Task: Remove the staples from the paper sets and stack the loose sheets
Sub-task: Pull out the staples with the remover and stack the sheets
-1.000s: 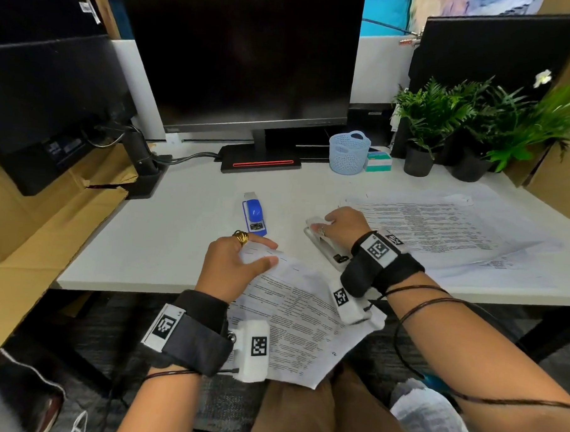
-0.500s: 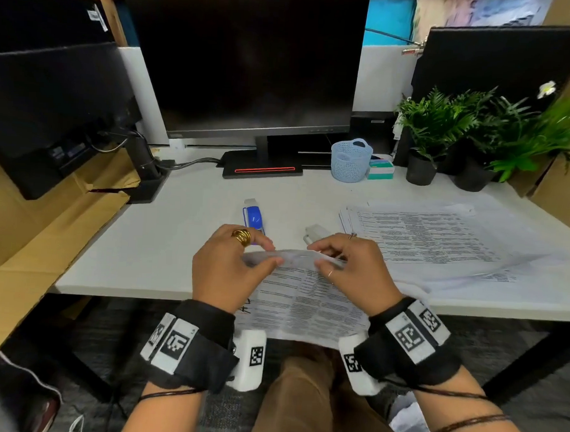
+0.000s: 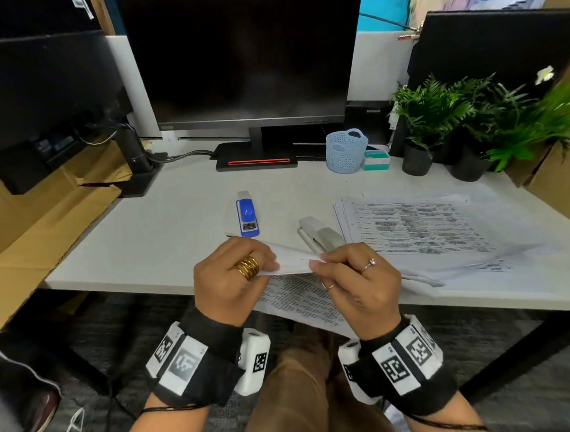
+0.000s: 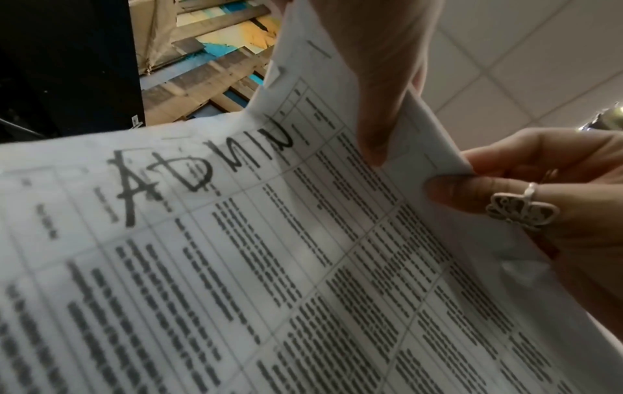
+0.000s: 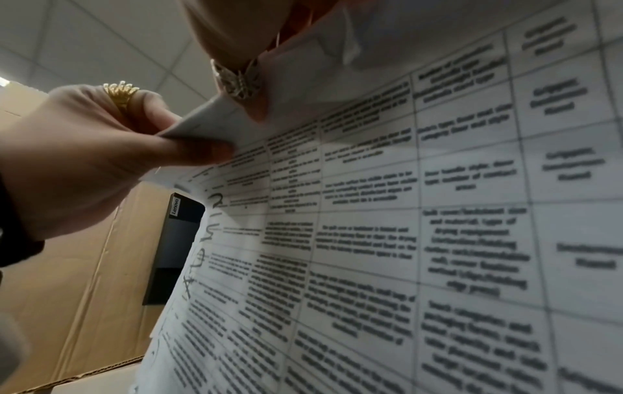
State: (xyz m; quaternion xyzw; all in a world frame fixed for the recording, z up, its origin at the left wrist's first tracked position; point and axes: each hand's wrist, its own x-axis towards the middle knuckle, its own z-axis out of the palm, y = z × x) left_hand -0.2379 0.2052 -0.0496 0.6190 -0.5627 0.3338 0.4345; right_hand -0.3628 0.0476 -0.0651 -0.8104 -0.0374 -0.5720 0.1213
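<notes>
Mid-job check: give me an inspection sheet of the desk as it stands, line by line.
Surface: white desk, papers on the right side.
Job's things: paper set held over the desk edge, top edge folded; loose sheets stacked right; grey stapler and blue stapler lying behind the hands.
Clutter: blue basket, potted plants.
Grippers: left hand and right hand pinch the paper set's folded edge.
Cables: black cable by the monitor base.
Surroundings: cardboard on the left.

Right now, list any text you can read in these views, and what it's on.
"ADMIN": handwritten in marker on the paper set both hands hold.
"Lenovo": on the dark device beside the cardboard.
Printed table text on the paper set: too blurred to read.
Stack on the desk: too small.
Wrist tags: square codes only, no words.
</notes>
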